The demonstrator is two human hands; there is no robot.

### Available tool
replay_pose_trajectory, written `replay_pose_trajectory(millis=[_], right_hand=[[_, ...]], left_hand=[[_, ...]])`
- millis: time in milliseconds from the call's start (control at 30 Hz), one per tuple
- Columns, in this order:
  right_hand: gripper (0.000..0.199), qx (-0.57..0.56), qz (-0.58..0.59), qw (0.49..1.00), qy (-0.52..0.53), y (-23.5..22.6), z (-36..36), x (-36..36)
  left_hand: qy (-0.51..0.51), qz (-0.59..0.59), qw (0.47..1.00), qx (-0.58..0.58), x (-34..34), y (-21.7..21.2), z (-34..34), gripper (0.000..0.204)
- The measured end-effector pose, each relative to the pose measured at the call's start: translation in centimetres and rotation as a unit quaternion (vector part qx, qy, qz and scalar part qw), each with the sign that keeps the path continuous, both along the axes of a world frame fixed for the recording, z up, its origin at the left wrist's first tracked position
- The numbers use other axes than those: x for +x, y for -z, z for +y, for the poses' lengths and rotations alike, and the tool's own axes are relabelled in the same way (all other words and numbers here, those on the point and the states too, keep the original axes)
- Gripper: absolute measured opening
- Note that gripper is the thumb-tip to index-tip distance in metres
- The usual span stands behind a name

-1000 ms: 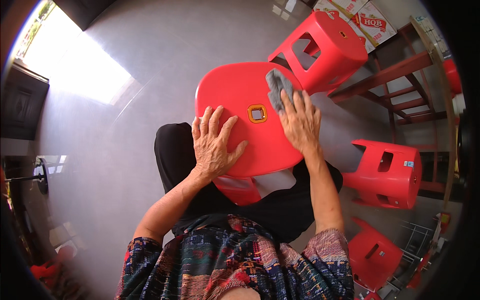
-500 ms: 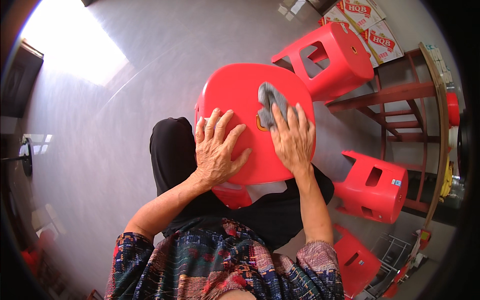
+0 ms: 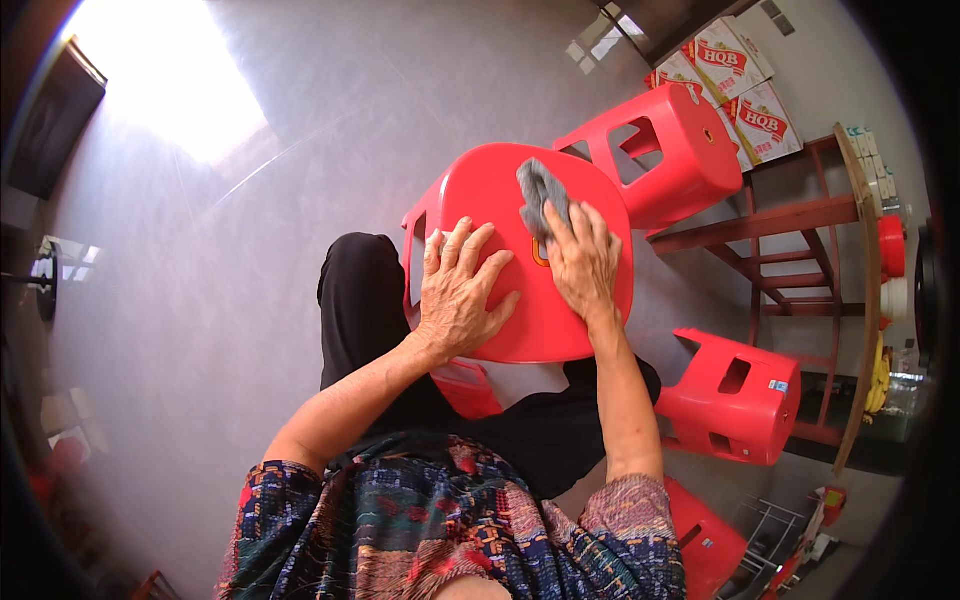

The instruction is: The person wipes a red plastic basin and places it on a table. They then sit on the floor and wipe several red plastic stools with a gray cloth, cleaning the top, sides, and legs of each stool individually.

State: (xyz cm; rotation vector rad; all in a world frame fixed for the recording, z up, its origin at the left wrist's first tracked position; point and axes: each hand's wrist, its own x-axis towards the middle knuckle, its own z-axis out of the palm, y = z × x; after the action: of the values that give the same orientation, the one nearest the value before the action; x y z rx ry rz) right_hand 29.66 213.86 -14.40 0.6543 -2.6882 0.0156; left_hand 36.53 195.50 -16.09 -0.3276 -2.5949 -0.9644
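A red plastic stool (image 3: 480, 180) stands upright between my knees, its smooth seat facing up. My left hand (image 3: 463, 293) lies on the left part of the seat with its fingers spread, holding nothing. A crumpled grey cloth (image 3: 546, 200) is under the fingers of my right hand (image 3: 583, 257), pressed to the seat's right half. It partly covers the small handle hole (image 3: 541, 256) near the middle of the seat, whose edge looks orange. Part of the cloth sticks out past my fingertips toward the far edge.
Another red stool (image 3: 665, 150) lies tipped over close beyond the seat. More red stools (image 3: 735, 400) lie to my right, one (image 3: 705, 540) partly behind my sleeve. A dark red wooden frame (image 3: 800, 210) and stacked cartons (image 3: 760, 120) stand farther right.
The cloth and my right hand have shifted slightly left and away across the seat. My left hand stays flat in about the same spot. The whole view has turned a little.
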Motion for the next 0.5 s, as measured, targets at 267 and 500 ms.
replay_pose_trajectory(millis=[267,500], right_hand=[[0.035,0.003,-0.122,0.992,0.037,-2.4,0.3,4.2],[0.025,-0.086,-0.225,0.969,0.056,-2.7,-0.5,1.6]], left_hand=[[-0.003,0.0,1.0,0.009,0.3,0.0,-0.2,0.043],[-0.005,0.007,1.0,0.022,0.1,0.0,-0.1,0.04]])
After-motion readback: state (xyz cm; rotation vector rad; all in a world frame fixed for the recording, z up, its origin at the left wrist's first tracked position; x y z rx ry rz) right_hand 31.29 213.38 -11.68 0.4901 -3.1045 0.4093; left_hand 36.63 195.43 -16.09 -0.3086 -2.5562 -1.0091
